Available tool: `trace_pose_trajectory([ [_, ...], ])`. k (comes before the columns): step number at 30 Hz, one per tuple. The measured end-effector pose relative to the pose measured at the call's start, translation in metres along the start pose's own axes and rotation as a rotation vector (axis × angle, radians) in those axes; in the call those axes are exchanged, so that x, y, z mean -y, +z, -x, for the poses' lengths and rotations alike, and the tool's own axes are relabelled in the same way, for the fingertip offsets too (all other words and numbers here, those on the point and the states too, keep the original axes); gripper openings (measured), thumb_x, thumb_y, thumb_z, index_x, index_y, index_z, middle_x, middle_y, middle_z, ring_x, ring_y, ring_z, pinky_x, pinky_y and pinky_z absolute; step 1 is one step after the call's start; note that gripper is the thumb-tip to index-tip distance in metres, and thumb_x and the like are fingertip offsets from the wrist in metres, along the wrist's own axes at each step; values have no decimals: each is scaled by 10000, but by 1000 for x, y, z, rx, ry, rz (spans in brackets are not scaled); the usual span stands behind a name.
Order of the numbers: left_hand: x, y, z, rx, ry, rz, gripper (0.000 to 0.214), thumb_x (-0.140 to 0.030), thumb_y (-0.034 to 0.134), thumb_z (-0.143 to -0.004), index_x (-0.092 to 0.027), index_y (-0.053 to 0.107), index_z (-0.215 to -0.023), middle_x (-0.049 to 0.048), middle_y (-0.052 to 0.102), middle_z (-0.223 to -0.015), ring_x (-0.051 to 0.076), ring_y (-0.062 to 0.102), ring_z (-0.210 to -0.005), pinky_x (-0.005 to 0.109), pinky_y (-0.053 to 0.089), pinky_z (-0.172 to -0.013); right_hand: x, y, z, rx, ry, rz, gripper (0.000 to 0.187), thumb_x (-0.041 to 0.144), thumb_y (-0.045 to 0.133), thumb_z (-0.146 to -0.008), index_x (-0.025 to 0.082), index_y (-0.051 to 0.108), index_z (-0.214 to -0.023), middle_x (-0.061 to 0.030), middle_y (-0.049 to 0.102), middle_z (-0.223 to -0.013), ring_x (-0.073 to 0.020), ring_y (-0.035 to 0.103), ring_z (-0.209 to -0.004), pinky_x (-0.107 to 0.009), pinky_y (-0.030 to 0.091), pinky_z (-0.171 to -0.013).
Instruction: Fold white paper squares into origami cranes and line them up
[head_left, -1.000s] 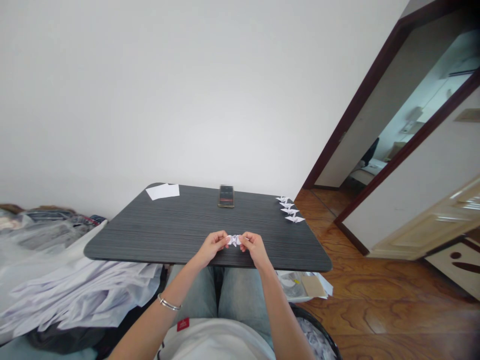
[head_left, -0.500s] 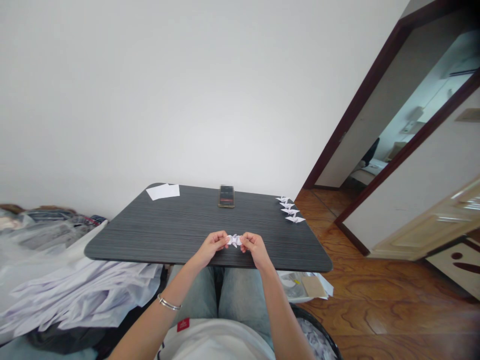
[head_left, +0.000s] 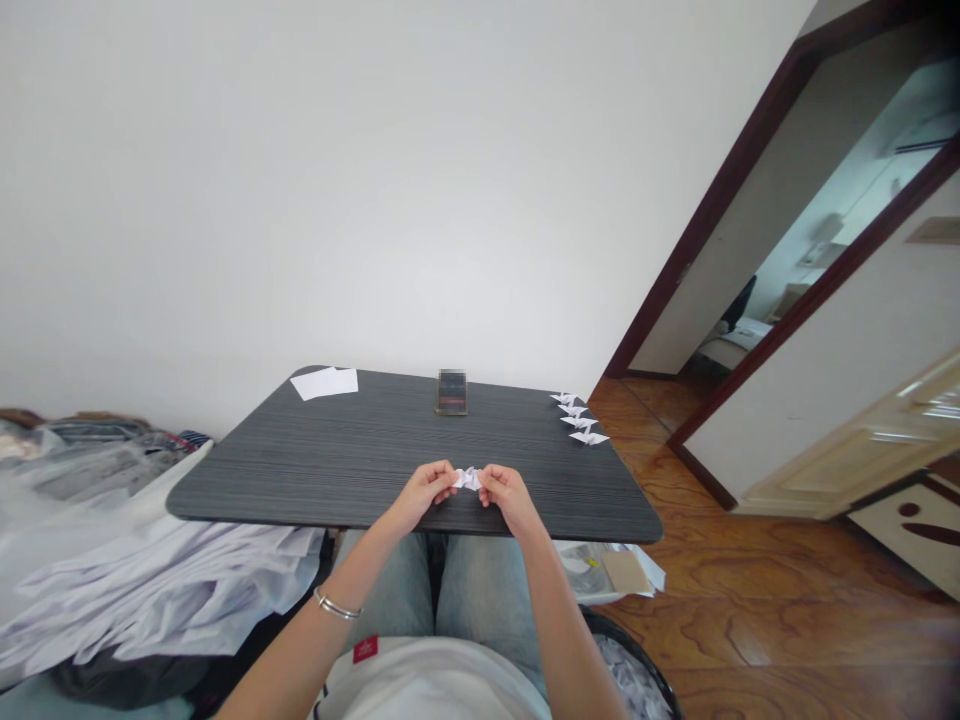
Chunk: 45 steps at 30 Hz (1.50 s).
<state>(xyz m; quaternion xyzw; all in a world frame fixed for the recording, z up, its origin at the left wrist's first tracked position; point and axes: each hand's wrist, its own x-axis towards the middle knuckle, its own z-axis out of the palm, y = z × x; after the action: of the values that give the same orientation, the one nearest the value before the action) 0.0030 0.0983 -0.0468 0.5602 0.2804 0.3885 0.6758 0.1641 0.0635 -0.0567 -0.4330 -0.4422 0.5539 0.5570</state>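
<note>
Between my two hands is a small folded white paper crane (head_left: 469, 479), held above the front part of the dark table (head_left: 360, 440). My left hand (head_left: 430, 488) pinches its left end, and my right hand (head_left: 507, 492) pinches the opposite one. Fingers cover both ends of the paper. Several finished paper cranes (head_left: 589, 438) stand in a row by the table's right edge. White paper sheets (head_left: 325, 383) lie overlapping in the back left corner.
A phone (head_left: 452, 392) leans on a stand at the table's back, near the wall. White cloth (head_left: 172, 590) is heaped left of the table. Below its right front, a tray (head_left: 600, 595) holds odds and ends, and a dark bin (head_left: 634, 670) contains white paper pieces.
The crane's middle has shifted slightly in shape between my fingers. Both hands keep their pinch in nearly the same spot.
</note>
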Motion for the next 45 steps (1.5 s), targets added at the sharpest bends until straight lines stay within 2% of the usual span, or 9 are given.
trace_pose_trajectory([
  [5, -2, -1, 0, -9, -1, 58, 312, -428, 578, -722, -136, 589, -831, 17, 573, -698, 106, 547, -612, 185, 406, -503, 1, 0, -1, 23, 50, -47, 252, 374, 616, -672, 157, 526, -581, 44, 484, -438, -62, 393, -368, -182, 307, -379],
  [9, -1, -3, 1, 42, -43, 113, 321, -370, 612, -713, -126, 596, -921, 52, 603, -781, 132, 588, -682, 204, 452, -565, 3, 2, -3, 17, 80, -61, 174, 300, 587, -675, 159, 519, -599, 65, 453, -415, -44, 337, -333, -167, 229, -335],
  [15, 1, -3, 1, 76, -15, 106, 255, -220, 681, -659, -130, 586, -878, 31, 618, -789, 114, 580, -703, 192, 462, -602, 4, 7, -3, 15, 108, -52, 144, 279, 563, -674, 156, 522, -611, 77, 435, -395, -35, 306, -309, -162, 184, -311],
  [21, 0, -2, 2, 101, -13, 145, 219, -195, 691, -645, -126, 561, -807, 20, 621, -767, 105, 577, -694, 179, 464, -585, 3, 11, -5, 21, 121, -19, 176, 315, 559, -674, 158, 518, -606, 85, 412, -375, -32, 293, -297, -156, 167, -295],
  [29, -1, 0, 4, 134, -22, 151, 240, -161, 685, -650, -124, 585, -865, 28, 628, -825, 106, 581, -711, 201, 490, -616, 5, 15, -5, 16, 99, 71, 199, 321, 544, -681, 163, 512, -564, 76, 413, -377, -40, 308, -296, -157, 203, -296],
  [34, -2, -1, 5, 91, -21, 211, 251, -170, 704, -632, -125, 592, -853, 25, 624, -823, 110, 592, -717, 197, 496, -613, 11, 12, -4, -81, -12, 144, 161, 318, 558, -686, 159, 578, -680, 8, 556, -569, -98, 491, -492, -166, 327, -382],
  [38, -4, -3, 6, 57, -57, 287, 284, -180, 717, -621, -134, 586, -868, 14, 626, -779, 107, 601, -692, 200, 502, -615, 23, 7, 3, -245, -266, 260, 186, 306, 558, -719, 178, 594, -849, -41, 595, -842, -146, 538, -753, -210, 428, -563],
  [41, -5, -3, 7, 62, -79, 308, 292, -192, 717, -624, -135, 585, -877, 8, 627, -741, 92, 595, -649, 179, 494, -577, 31, 8, 11, -143, -400, 389, 180, 267, 555, -737, 185, 609, -888, -47, 601, -819, -160, 554, -752, -239, 445, -597],
  [45, -5, -3, 7, 87, -94, 309, 286, -198, 715, -629, -129, 584, -874, 8, 630, -700, 81, 589, -614, 153, 479, -542, 34, 15, 15, -72, -408, 394, 134, 232, 573, -727, 184, 623, -842, -27, 607, -755, -147, 559, -688, -236, 448, -583],
])
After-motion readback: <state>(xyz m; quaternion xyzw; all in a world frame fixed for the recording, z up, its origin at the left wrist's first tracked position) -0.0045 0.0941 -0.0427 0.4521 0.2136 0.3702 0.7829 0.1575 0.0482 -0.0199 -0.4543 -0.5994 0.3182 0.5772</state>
